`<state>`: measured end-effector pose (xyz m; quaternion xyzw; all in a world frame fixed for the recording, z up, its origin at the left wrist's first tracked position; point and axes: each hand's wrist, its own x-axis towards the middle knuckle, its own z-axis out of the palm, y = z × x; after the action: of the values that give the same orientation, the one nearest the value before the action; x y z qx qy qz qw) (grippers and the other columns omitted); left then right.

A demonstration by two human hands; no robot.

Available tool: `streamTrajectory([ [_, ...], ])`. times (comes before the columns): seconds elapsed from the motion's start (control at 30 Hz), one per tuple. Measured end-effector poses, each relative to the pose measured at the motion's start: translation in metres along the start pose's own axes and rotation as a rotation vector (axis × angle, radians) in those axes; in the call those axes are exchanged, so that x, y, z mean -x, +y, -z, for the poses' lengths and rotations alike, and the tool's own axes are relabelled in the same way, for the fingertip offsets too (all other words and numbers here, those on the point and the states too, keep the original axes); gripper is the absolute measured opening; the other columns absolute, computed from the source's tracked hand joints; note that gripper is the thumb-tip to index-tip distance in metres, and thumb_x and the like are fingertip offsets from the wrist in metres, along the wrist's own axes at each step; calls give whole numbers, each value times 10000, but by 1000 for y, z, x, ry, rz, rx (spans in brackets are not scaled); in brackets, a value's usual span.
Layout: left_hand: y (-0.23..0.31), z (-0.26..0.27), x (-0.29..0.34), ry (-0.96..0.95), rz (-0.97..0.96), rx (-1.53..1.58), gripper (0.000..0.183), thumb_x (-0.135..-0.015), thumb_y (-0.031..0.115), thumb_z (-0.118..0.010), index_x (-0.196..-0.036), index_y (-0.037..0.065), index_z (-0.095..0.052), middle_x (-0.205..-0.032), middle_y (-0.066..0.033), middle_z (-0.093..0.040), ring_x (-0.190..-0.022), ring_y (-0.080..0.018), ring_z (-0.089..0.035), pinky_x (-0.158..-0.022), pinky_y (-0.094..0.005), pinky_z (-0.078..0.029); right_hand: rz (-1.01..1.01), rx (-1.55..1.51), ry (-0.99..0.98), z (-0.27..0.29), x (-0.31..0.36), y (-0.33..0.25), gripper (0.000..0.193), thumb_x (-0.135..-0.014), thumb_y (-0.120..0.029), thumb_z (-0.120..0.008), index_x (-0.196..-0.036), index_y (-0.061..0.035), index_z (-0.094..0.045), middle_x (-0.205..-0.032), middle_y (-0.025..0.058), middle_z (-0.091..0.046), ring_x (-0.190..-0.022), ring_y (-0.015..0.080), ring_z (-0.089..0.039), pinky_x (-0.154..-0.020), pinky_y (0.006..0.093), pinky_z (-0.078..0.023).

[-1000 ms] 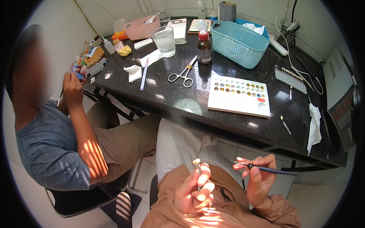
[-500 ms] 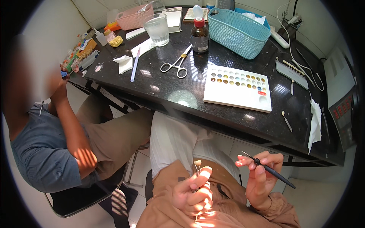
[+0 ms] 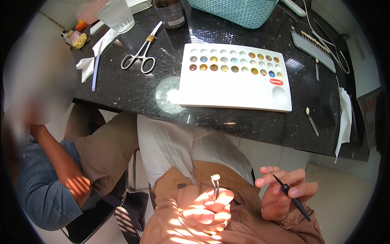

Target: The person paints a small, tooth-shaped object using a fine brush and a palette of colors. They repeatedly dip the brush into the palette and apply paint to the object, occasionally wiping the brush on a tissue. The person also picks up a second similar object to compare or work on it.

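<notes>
My left hand (image 3: 206,213) is closed round a slim metal holder, perhaps locking forceps (image 3: 214,193), upright in front of my lap. At its tips sits a small cream tooth-shaped piece, like a dental crown (image 3: 215,177). To the right, my right hand (image 3: 280,197) grips a fine-tipped brush (image 3: 298,207) with a dark handle between thumb and fingers. Its point faces up and left, apart from the crown. On the black table ahead lies a white palette (image 3: 231,91) with rows of small wells of yellow, brown, blue and clear colours.
Scissor-handled clamp (image 3: 140,57), blue stick (image 3: 96,69), glass (image 3: 117,17) and brown bottle (image 3: 172,16) stand or lie left of the palette. A shade guide (image 3: 313,51), loose tab (image 3: 312,122) and tissue (image 3: 343,122) are right. Another person (image 3: 53,183) sits at my left.
The view has tipped toward the table's front, so the palette looks nearer. The crown in my left hand has turned. In my right hand the brush has swung to a steeper slant.
</notes>
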<state>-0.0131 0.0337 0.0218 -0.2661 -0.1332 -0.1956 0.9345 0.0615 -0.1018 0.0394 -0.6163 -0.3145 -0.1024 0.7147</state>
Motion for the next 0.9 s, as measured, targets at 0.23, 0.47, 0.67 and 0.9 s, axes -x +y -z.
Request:
streamTrajectory([
  [0.23,-14,-43,-27,565,60,-388,269,-833,191,-554,-730,75,-334,-584,-11,-347,-517,-77,-313,-453,-191,-256,147,61,0,26,-19,-11,166,-915,-237,-433,-994,-98,-389,-854,88,-480,-692,236,-610,-690,387,-492],
  [0.47,3,-58,-71,381,243,-897,462,-903,400,-222,-678,49,-421,-623,-89,-430,-521,-169,-355,-481,-294,-321,102,790,233,87,-78,-40,270,-934,-234,-402,-907,-3,-539,-767,117,-589,-683,210,-535,-614,302,-446],
  [0.67,-6,-90,-77,268,93,-929,373,-917,344,-358,-720,35,-424,-678,-82,-402,-573,-143,-347,-543,-265,-320,-106,825,243,87,-87,-68,171,-871,-143,-534,-956,-5,-591,-768,95,-614,-656,179,-529,-605,272,-425],
  [0.9,2,-111,-73,105,3,-1065,341,-955,305,-333,-707,73,-355,-575,-15,-317,-434,-104,-241,-335,-235,-201,-129,954,35,64,-79,-56,163,-753,-71,-651,-895,-30,-584,-785,117,-597,-731,284,-560,-639,352,-442],
])
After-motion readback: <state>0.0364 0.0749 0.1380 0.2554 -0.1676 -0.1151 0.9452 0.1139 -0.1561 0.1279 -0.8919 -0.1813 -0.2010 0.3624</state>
